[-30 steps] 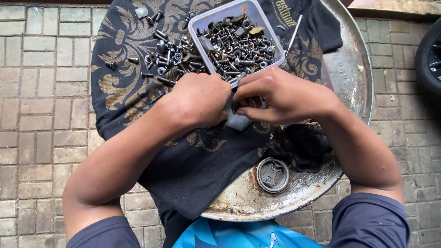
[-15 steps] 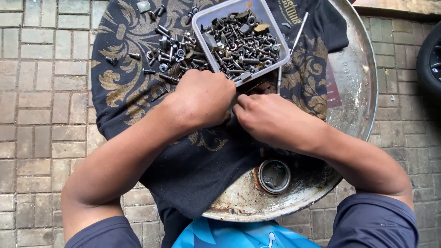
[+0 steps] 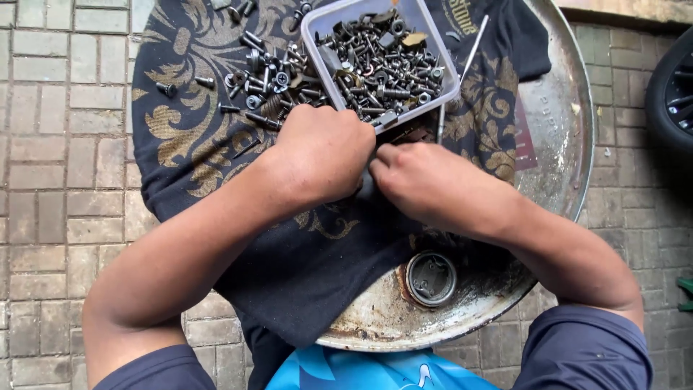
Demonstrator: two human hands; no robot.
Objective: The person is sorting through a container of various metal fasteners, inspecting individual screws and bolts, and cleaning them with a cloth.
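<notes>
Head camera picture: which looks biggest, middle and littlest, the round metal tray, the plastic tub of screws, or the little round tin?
1. Round metal tray, by far the largest, reaching under everything else.
2. Plastic tub of screws, clearly smaller.
3. Little round tin, the smallest, though it sits slightly nearer the camera.

Grey brick paving (image 3: 58, 144), daylight.

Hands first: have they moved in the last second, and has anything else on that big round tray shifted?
The right hand has slid down and to the right, off the near edge of the plastic tub of screws. The left hand has barely moved, and the two now meet knuckle to knuckle on the black cloth. What they pinch is hidden. The tub, loose bolts, small round tin and metal tray stayed put.
</notes>
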